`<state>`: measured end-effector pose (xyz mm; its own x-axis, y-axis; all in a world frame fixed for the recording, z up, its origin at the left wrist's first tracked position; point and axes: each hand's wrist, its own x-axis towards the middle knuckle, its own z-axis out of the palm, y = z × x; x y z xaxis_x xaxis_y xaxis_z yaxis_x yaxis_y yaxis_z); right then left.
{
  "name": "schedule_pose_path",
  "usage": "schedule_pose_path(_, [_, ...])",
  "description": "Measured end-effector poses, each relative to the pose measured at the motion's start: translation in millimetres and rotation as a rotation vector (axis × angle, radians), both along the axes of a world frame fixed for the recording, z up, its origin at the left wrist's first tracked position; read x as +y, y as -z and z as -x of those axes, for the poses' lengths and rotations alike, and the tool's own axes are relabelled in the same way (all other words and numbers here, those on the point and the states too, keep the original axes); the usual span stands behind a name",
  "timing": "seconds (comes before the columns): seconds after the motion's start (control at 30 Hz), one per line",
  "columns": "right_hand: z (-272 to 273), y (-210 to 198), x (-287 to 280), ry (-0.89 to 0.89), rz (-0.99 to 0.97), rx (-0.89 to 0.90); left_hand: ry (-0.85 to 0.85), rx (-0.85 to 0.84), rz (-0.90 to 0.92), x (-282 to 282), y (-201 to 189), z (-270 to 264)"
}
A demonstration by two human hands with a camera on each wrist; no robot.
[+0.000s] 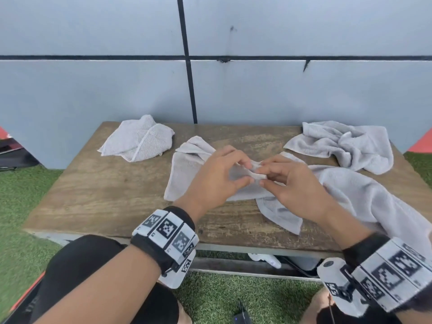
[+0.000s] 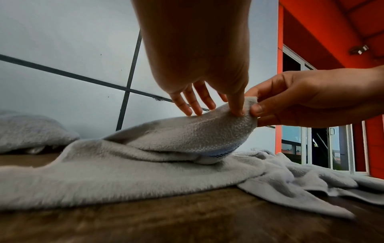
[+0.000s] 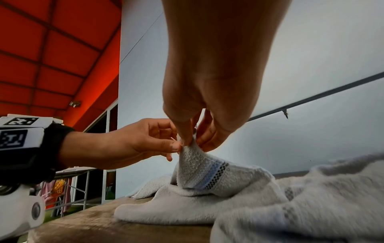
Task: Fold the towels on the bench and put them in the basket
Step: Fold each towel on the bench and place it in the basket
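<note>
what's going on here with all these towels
A person is working on the grey towel spread in the middle of the wooden bench. Both the left hand and the right hand pinch the same raised edge of it, near its blue woven band. Two more towels are untouched: one bundled at the back left, one crumpled at the back right. No basket is clearly in view.
</note>
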<state>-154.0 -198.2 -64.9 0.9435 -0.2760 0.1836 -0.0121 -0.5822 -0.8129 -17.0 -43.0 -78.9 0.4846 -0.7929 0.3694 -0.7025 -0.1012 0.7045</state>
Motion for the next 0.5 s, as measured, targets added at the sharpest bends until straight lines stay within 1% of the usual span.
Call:
schedule_pose_path(0.13, [2.9, 6.5, 9.8, -0.093, 0.042, 0.067, -0.054, -0.006, -0.009, 10.3, 26.4, 11.0])
schedule_pose_path(0.2, [1.8, 3.9, 10.7, -0.111, 0.027, 0.083, -0.069, -0.059, -0.034, 8.7, 27.8, 12.4])
schedule_pose_path(0.27, [2.4, -1.0, 8.0, -0.058, -0.021, 0.069, -0.058, -0.084, -0.055, 5.0, 21.3, 11.0])
schedule_pose_path(0.3, [2.0, -2.8, 6.2, -0.032, -0.067, 0.052, -0.057, -0.071, -0.051, 4.0, 18.0, 10.0])
schedule_pose_path(0.4, [-3.3, -3.7, 0.1, 0.022, -0.191, 0.031, -0.068, 0.03, -0.036, 2.8, 13.8, 8.0])
schedule_pose_path(0.5, [-7.0, -2.3, -0.7, 0.059, -0.185, 0.03, -0.063, 0.051, -0.028, -1.0, 12.3, 12.2])
